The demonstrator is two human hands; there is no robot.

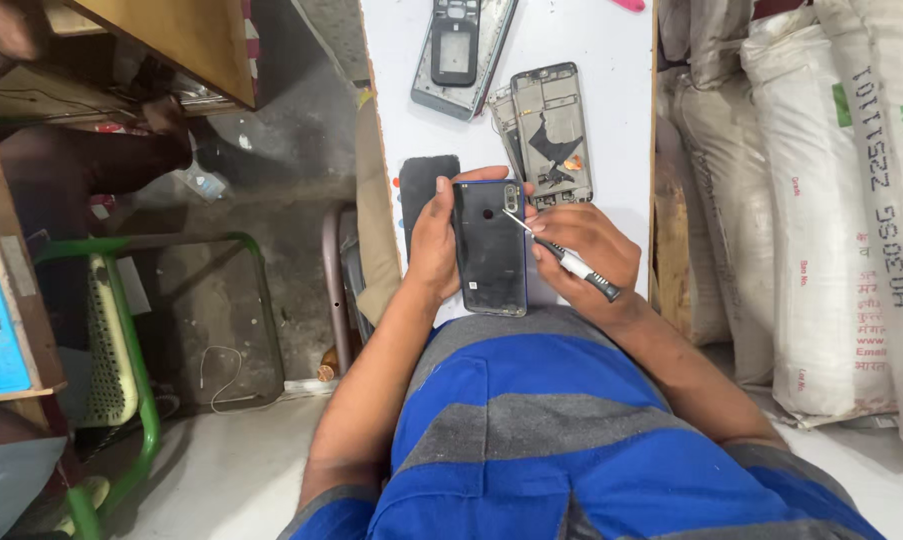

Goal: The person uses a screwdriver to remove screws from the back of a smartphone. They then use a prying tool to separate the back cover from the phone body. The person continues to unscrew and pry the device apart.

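At the near edge of the white bench: phone back-up, tool at its camera corner.

Left hand (433, 240) wraps the left side of the dark smartphone (489, 248), fingers curled over the top edge, which pins it flat, back cover upward, against the white tabletop (611, 120). Right hand (583, 255) is closed in a pen-style grip on a small precision screwdriver (569, 260); the thin tip rests by the camera cluster at the phone's upper right corner (whether the tip sits in the seam or only on the surface cannot be told). Just beside the left hand, a black flat panel (423, 180) lies parked. Farther out, two stripped phone mid-frames (551, 130) lie overlapped, then a grey rear housing (461, 55), apparently set clear of the working spot.
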